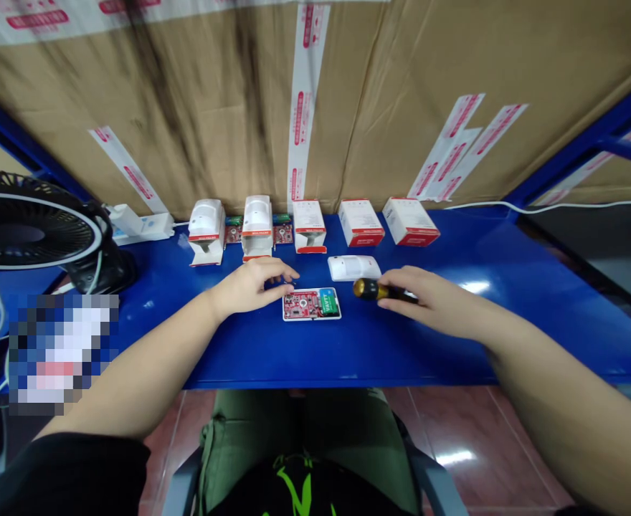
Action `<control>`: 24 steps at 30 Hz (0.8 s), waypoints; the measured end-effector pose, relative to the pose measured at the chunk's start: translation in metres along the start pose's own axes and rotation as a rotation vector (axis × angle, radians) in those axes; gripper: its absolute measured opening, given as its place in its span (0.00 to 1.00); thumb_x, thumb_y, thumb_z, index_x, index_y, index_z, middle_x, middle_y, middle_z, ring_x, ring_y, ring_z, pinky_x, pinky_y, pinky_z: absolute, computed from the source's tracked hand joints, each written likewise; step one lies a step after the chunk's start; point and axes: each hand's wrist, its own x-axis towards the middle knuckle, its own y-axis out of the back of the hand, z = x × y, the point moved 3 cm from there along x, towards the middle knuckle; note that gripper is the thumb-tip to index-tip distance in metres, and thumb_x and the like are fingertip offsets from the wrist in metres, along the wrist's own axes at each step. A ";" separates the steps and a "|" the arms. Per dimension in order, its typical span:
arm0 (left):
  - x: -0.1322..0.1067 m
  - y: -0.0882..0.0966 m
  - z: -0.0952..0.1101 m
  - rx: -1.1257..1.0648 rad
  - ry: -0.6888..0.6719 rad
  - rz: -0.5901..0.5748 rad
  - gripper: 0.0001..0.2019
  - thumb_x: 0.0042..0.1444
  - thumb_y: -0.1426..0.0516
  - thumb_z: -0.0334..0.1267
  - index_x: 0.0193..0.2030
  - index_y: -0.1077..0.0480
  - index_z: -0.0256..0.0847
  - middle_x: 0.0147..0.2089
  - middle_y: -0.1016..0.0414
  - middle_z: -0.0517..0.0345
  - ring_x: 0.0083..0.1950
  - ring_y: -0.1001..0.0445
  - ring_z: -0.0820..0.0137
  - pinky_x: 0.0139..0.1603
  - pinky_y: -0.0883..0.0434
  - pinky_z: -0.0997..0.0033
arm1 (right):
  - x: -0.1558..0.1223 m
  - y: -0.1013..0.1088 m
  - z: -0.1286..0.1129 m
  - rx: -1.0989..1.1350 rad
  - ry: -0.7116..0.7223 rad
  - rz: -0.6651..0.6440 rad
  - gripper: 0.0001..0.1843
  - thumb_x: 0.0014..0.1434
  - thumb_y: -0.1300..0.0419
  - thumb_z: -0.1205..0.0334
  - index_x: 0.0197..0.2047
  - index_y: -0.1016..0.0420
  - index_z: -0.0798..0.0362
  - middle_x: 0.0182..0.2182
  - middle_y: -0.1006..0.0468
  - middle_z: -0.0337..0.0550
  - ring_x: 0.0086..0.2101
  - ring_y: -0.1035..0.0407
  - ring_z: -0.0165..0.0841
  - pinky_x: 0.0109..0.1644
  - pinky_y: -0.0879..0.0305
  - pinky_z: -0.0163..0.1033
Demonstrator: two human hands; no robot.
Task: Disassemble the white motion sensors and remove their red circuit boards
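Observation:
A white plastic housing with a red circuit board and a green terminal part [311,304] lies flat on the blue table [541,287], between my hands. My left hand [251,287] rests palm-down just left of it, fingertips close to its upper corner and holding nothing. My right hand [428,301] grips a screwdriver with a black and yellow handle [374,289], its tip hidden from view. A white oblong sensor cover [353,267] lies just beyond the screwdriver.
Along the back stand two white motion sensors [206,231], three white and red boxes [361,222], and two small circuit boards [282,231]. A black fan [25,222] and white power strip [138,223] stand left, before a taped cardboard wall [186,93].

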 end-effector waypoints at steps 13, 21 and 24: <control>-0.001 -0.013 0.008 0.004 -0.102 -0.151 0.34 0.58 0.25 0.49 0.68 0.25 0.41 0.60 0.17 0.41 0.59 0.17 0.51 0.64 0.21 0.48 | 0.027 -0.008 -0.021 -0.201 0.161 -0.044 0.23 0.67 0.34 0.50 0.61 0.19 0.51 0.54 0.16 0.57 0.56 0.24 0.52 0.61 0.24 0.59; 0.003 -0.016 0.007 -0.002 -0.078 -0.169 0.27 0.56 0.26 0.46 0.61 0.21 0.41 0.53 0.15 0.47 0.53 0.18 0.54 0.60 0.22 0.52 | 0.066 -0.038 -0.053 -0.215 0.191 -0.228 0.13 0.58 0.30 0.65 0.47 0.17 0.50 0.45 0.15 0.49 0.45 0.21 0.46 0.51 0.25 0.49; 0.005 -0.017 0.008 0.026 -0.066 -0.183 0.26 0.55 0.26 0.45 0.59 0.21 0.40 0.48 0.16 0.50 0.48 0.19 0.58 0.57 0.22 0.55 | 0.060 -0.042 -0.052 -0.238 0.224 -0.150 0.13 0.56 0.29 0.64 0.46 0.18 0.50 0.43 0.17 0.48 0.45 0.22 0.46 0.52 0.26 0.48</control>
